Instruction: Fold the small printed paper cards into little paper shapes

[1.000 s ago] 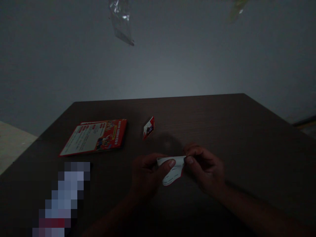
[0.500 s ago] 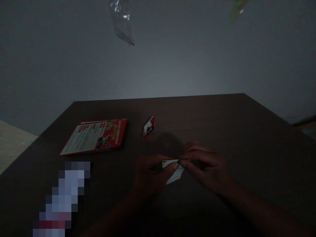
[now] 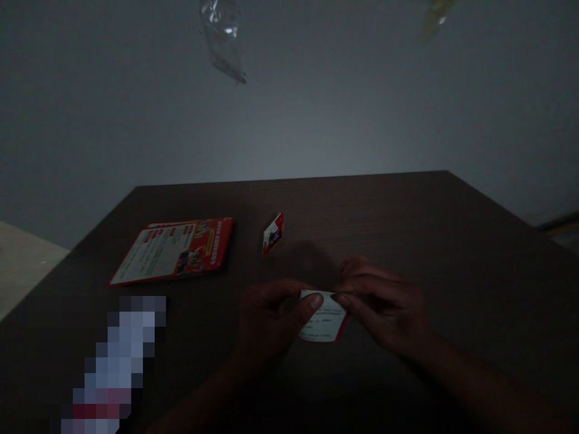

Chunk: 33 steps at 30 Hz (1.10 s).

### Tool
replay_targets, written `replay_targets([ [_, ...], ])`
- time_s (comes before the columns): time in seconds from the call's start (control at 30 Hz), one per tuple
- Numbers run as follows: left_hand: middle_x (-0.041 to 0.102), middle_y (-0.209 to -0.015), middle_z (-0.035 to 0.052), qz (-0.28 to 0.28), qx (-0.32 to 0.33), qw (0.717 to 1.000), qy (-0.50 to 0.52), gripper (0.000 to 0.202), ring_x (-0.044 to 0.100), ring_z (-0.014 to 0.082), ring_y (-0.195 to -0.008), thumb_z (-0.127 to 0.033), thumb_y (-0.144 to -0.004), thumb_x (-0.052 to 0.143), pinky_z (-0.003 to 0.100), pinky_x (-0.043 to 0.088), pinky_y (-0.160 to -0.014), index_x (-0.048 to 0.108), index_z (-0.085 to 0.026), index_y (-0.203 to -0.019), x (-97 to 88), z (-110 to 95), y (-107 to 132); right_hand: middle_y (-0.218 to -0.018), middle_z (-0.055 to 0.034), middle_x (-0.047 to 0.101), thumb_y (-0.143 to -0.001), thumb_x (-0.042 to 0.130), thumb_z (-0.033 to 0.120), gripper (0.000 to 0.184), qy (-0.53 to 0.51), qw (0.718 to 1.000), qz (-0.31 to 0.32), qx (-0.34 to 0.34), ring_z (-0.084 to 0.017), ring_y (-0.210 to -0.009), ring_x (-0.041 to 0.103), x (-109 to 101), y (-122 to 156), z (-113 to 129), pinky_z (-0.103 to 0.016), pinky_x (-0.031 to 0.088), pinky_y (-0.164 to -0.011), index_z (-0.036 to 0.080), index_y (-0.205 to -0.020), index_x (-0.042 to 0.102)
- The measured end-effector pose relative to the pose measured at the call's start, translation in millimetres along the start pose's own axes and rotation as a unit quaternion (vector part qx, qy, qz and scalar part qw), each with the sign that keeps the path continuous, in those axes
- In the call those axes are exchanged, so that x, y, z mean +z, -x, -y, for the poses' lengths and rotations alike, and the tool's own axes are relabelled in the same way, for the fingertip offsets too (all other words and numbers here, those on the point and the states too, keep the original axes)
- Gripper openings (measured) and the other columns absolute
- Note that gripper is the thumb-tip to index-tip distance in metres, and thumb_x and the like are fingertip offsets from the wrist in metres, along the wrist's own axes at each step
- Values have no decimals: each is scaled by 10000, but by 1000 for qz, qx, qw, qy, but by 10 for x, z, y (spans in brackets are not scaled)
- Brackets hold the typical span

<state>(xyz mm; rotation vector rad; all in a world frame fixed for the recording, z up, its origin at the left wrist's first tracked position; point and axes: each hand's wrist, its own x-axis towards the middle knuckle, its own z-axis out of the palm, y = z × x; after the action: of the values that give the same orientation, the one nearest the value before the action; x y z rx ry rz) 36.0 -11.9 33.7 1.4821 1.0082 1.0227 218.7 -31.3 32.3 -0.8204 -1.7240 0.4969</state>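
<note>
Between my hands, low over the table, is a small white card (image 3: 323,325) with a red edge and lines of writing, its text side toward me. My left hand (image 3: 271,313) is closed on its upper left part, the thumb lying on the front. My right hand (image 3: 384,304) pinches the upper right corner between thumb and fingers. Beyond them a small folded card (image 3: 273,233), red and white with a dark picture, stands tilted on the tabletop. The fingers behind the held card are partly hidden.
The dark wooden table (image 3: 362,205) reaches back to a grey wall. At left lies a stack of red-and-white printed sheets or booklets (image 3: 172,250). Nearer me is a blurred-out, phone-like object (image 3: 120,349). A clear plastic bag (image 3: 224,42) hangs on the wall.
My hands have moved slightly apart. The card, earlier bent over at its top edge, is now opened flatter, with more of its written face showing. The other things have stayed put.
</note>
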Motion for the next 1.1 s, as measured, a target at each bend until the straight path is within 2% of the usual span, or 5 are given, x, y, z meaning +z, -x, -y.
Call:
replay_targets([
  [0.43,715,-670,23,5,24,999,32,88,646,145,-579,-234,-740,658,204,499,-510,719,-178,-710,-20,-7,7,-689,-28,621,-750,626,52,153,-10,1000,12,26,-148,-660,564,-12,24,-9,-359,477,-690,172,-833,673],
  [0.67,692,-645,20,25,86,996,-17,140,617,126,-550,-254,-793,602,198,464,-492,713,-173,-765,-51,94,33,-694,-17,611,-766,620,90,125,-26,997,21,64,-140,-653,570,-17,46,-18,-345,479,-688,182,-828,678],
  [0.87,613,-553,-3,-11,-37,999,-5,218,548,112,-519,-331,-764,617,199,408,-470,670,-149,-657,-2,76,-7,-676,-20,616,-793,617,181,64,-45,986,27,159,-136,-645,578,-5,45,-35,-285,464,-613,176,-768,676],
  [0.97,609,-559,-3,7,-106,994,-14,244,553,119,-534,-351,-745,627,202,405,-478,649,-139,-627,6,75,-85,-663,-22,625,-785,633,243,109,-63,968,26,240,-126,-616,570,1,40,-96,-249,447,-557,162,-719,666],
  [1.1,584,-524,-11,35,-132,990,-43,290,543,110,-500,-378,-762,600,202,392,-466,635,-134,-611,-18,118,-184,-668,-28,649,-763,656,297,159,-104,933,23,344,-118,-596,577,8,52,-216,-233,445,-540,145,-719,668],
])
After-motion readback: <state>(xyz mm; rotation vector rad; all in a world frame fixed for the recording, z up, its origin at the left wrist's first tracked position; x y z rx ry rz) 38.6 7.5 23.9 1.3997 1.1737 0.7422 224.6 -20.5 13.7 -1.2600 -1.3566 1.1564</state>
